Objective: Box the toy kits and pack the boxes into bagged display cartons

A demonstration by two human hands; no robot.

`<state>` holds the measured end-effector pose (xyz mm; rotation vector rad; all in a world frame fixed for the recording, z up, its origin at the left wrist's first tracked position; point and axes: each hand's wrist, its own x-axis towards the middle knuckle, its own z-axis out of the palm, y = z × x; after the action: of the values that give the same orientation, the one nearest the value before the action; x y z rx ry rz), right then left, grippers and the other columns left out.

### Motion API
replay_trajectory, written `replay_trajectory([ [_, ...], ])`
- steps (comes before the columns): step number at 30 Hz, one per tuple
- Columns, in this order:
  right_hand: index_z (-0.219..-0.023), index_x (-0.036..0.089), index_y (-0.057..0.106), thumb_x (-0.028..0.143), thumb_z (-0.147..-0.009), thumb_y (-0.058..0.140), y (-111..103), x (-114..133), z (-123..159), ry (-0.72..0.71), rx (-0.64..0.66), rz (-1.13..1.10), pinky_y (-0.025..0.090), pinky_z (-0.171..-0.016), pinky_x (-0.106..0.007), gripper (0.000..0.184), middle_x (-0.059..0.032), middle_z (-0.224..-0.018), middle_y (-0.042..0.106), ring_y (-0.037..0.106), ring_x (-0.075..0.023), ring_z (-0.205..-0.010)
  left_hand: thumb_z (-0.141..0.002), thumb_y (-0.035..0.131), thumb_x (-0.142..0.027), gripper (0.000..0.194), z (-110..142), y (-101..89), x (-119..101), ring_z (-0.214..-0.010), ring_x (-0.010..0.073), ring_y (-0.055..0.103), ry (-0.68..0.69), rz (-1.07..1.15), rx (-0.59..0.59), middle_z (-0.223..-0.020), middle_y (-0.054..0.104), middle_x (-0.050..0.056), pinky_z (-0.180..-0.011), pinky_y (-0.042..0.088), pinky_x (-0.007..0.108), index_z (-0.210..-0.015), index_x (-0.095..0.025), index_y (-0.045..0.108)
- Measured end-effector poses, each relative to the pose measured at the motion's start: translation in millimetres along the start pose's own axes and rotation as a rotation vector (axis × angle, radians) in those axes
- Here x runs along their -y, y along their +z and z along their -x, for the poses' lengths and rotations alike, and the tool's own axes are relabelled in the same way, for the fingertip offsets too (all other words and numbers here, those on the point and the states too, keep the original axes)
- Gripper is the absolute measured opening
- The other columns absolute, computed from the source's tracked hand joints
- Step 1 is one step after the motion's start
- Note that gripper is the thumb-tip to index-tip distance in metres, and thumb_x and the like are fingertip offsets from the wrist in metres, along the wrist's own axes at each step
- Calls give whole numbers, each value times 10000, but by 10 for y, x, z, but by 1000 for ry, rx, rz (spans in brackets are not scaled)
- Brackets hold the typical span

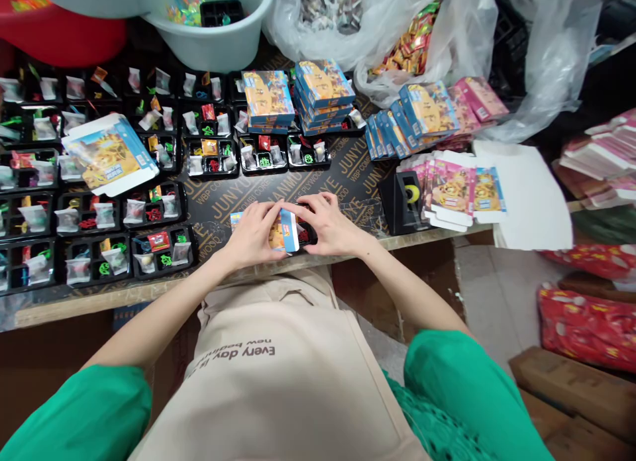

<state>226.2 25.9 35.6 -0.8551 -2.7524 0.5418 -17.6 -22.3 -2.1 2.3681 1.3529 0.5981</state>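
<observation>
My left hand (254, 234) clamps the printed carton (289, 230); my right hand (332, 230) grips the compartment tray (307, 234) alongside. Judgement: keep tray level, square to carton.

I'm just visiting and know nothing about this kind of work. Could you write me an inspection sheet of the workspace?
Surface: dark printed board with a pale wooden edge.
Things in hand: blue-and-yellow carton and black tray, end to end; any overlap is hidden.
Clutter: filled trays at left, stacked cartons, flat pink cartons, black tape dispenser.
Grippers: bare hands; left hand on the carton, right hand around the tray.
Cables: nothing seen.
Surroundings: red tub, pale tub, plastic bags; cardboard boxes on the floor.
</observation>
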Motion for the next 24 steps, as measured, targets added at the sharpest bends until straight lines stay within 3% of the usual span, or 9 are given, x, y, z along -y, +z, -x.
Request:
replay_trajectory([
  [3,-1577,274,340,570,-744,776,46,-31,6,26,-46,-135,231,-1159,-601,986,-174,-1469,487,439,-377,-1375,-676,752,-457,1042,4,6,-13,-1234,389,509,-34,-54,-9,-1370,529,210,-1065,403,532,-1555,-114,309],
  [6,-1579,291,346,727,-749,707,197,-109,44,194,-251,-376,315,-1169,-566,1005,-147,-1595,381,398,-366,-1435,-678,730,-489,1058,4,3,1,-1232,390,507,-82,-86,-26,-1363,532,218,-1054,391,526,-1564,-100,303],
  [8,-1536,278,443,745,-835,592,353,-145,66,391,-423,-557,434,-1097,-508,855,-142,-1502,492,533,-315,-1305,-674,723,-497,1060,-2,2,2,-1233,386,505,-109,-98,-39,-1360,532,222,-1047,387,516,-1561,-87,312],
  [10,-1436,257,583,720,-896,519,502,-139,69,549,-551,-682,509,-1000,-452,714,-124,-1274,635,631,-257,-1090,-672,719,-508,1071,-15,7,-14,-1240,388,497,-131,-118,-52,-1368,526,228,-1043,381,512,-1563,-77,310],
  [13,-1329,250,682,681,-882,586,614,-54,36,609,-665,-720,534,-929,-402,628,-87,-1111,670,633,-221,-973,-708,698,-524,1067,-40,25,-61,-1244,396,487,-137,-180,-40,-1380,524,234,-1040,361,517,-1580,-75,280],
  [16,-1328,261,686,687,-871,602,594,71,-18,585,-677,-734,530,-927,-378,630,-77,-1119,655,625,-216,-1001,-765,657,-573,1042,-63,48,-115,-1231,400,488,-131,-220,-14,-1391,521,248,-1022,356,518,-1581,-52,271],
  [19,-1324,278,691,751,-901,484,560,183,-61,566,-623,-794,479,-1037,-389,667,-69,-1134,642,602,-224,-1108,-768,649,-651,1083,-78,74,-158,-1222,401,487,-154,-206,-33,-1395,518,255,-1011,363,516,-1579,-40,272],
  [24,-1114,290,796,910,-838,218,558,269,-133,533,-448,-1201,480,-1044,-398,891,-56,-1266,633,583,-251,-1205,-767,685,-620,1084,-96,91,-177,-1250,404,473,-146,-92,-59,-1413,503,246,-1030,360,540,-1601,-88,243],
])
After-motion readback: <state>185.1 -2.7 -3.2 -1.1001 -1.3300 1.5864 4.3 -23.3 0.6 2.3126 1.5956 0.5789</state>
